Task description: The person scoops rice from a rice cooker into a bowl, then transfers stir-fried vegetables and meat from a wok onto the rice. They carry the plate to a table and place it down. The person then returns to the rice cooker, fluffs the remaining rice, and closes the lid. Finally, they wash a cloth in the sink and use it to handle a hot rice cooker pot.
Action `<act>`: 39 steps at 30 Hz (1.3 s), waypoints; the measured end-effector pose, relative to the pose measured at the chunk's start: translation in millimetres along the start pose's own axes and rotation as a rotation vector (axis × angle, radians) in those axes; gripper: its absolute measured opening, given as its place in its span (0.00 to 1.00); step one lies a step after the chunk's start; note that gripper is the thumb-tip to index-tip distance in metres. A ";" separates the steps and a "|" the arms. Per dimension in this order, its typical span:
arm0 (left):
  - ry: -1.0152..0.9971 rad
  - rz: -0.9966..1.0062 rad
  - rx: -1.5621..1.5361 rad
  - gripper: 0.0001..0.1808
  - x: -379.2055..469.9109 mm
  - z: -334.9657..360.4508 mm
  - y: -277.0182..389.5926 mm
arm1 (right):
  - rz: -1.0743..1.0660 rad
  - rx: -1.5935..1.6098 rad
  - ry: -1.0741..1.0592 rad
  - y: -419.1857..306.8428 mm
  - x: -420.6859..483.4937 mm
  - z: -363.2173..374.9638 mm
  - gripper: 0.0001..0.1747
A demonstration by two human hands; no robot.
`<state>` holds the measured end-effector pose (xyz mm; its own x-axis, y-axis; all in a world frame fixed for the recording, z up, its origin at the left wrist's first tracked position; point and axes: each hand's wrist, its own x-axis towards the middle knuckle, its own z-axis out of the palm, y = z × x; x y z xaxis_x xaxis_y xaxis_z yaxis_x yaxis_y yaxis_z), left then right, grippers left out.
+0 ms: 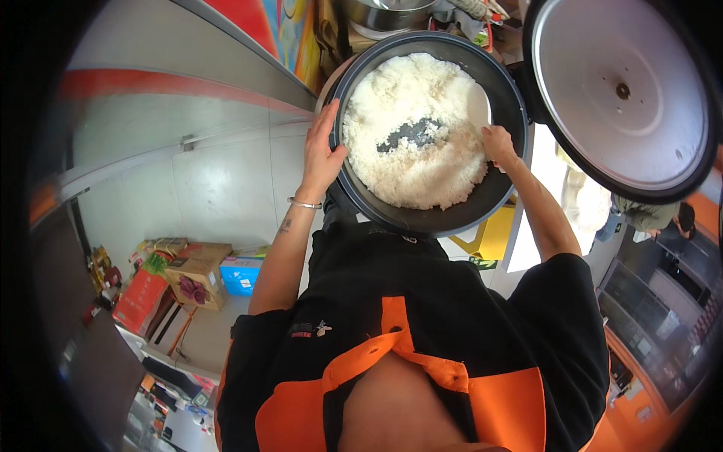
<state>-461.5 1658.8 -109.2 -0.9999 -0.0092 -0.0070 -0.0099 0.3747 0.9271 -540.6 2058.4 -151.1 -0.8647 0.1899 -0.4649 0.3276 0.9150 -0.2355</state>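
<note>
A big round rice cooker pot with dark grey walls is in front of me. White cooked rice lies in it, with a dark patch of pot bottom showing near the middle. My right hand grips a white rice paddle at the pot's right side; its blade rests against the rice. My left hand lies against the left rim, thumb over the edge and fingers extended along the outside. The cooker's metal-lined lid stands raised at the right.
A metal bowl sits beyond the pot. To the right are a white counter and a yellow bin. Cardboard boxes are stacked on the left, near a glass partition. Another person is at the far right.
</note>
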 end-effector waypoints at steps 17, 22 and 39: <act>-0.024 -0.014 -0.014 0.44 -0.3 -5.8 1.7 | -0.382 0.061 -0.388 -52.4 64.2 -26.8 0.21; -0.005 -0.029 -0.006 0.46 -3.8 -5.5 2.2 | -0.661 -0.069 -0.324 -78.9 75.7 -18.5 0.19; 0.416 0.091 0.075 0.37 -25.2 -7.5 -12.3 | -0.659 -0.527 0.097 -116.7 -154.6 87.6 0.06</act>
<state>-436.2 1647.4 -117.6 -0.9092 -0.3405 0.2397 0.0627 0.4573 0.8871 -411.9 1891.1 -126.5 -0.8531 -0.4326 -0.2916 -0.4540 0.8910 0.0066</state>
